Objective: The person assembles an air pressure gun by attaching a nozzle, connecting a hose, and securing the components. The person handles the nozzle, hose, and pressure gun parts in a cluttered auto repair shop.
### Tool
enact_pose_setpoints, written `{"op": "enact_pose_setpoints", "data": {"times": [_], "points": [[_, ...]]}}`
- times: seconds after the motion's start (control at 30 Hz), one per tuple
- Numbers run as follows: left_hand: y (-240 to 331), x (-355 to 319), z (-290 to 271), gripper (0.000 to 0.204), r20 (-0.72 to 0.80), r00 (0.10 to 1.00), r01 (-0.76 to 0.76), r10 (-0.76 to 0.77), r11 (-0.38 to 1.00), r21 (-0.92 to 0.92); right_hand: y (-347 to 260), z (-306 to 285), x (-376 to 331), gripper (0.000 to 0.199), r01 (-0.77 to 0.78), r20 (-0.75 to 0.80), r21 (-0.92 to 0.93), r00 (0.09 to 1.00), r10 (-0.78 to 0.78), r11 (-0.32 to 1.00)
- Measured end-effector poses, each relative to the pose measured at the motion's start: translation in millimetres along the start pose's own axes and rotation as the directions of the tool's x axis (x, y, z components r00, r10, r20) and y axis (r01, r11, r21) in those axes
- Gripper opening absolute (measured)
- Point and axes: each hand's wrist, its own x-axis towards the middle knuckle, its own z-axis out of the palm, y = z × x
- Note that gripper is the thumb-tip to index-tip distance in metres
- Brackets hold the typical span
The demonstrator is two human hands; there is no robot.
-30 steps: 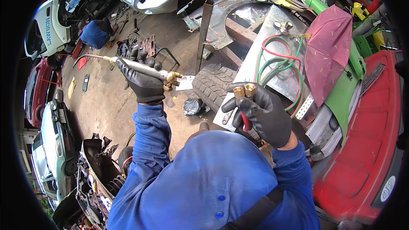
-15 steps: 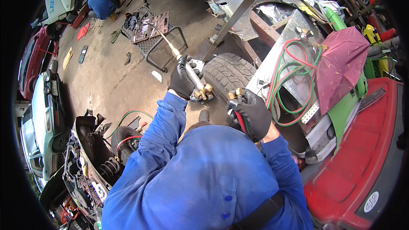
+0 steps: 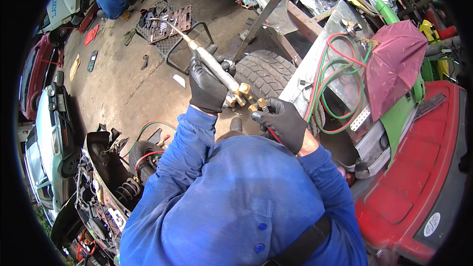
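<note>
My left hand (image 3: 206, 84), in a black glove, is wrapped round the silver handle of a gas torch (image 3: 213, 65). Its thin bent tip points up and to the left, and brass fittings sit at its near end. In my gloved right hand (image 3: 287, 122) are the brass-nutted ends of the hoses (image 3: 263, 105), pinched between thumb and fingers. Those nuts lie close to the torch's brass end; whether they touch I cannot tell. A red hose runs down under my right palm, which hides the rest.
A tyre (image 3: 266, 73) stands just beyond my hands. Red and green hoses (image 3: 340, 113) loop over a metal panel at right, beside a maroon umbrella (image 3: 397, 66). An open tool case (image 3: 170, 23) lies on the floor ahead. Another person (image 3: 114, 0) crouches at far left.
My right hand has brought the hose ends up and left, close to the torch's brass end. The torch has shifted slightly up and left in my left hand.
</note>
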Motion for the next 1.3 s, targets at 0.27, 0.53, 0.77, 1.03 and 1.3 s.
{"op": "enact_pose_setpoints", "data": {"times": [0.27,0.53,0.77,1.03,1.3], "points": [[1,-21,41,0.069,0.088,0.99,-0.119,0.112,0.989,0.087,-10,6,-11,0.031,0.057,0.014,0.005,0.998,-0.057,0.998],[2,-31,64,0.07,0.129,0.983,-0.147,0.131,0.981,0.124,-8,1,-16,0.026,0.026,0.052,0.088,0.998,-0.031,0.996],[-3,-29,71,0.067,0.107,0.983,-0.167,0.149,0.969,0.183,-4,5,-12,0.028,0.075,0.014,0.089,0.997,-0.077,0.993],[-11,-22,66,0.065,0.051,0.984,-0.176,0.169,0.966,0.187,-6,8,-7,0.032,0.152,-0.076,0.001,0.986,-0.151,0.988],[-21,-14,58,0.068,0.017,0.995,-0.103,0.102,0.975,0.198,0,4,-3,0.043,0.132,-0.142,-0.139,0.978,-0.152,0.981]]}}
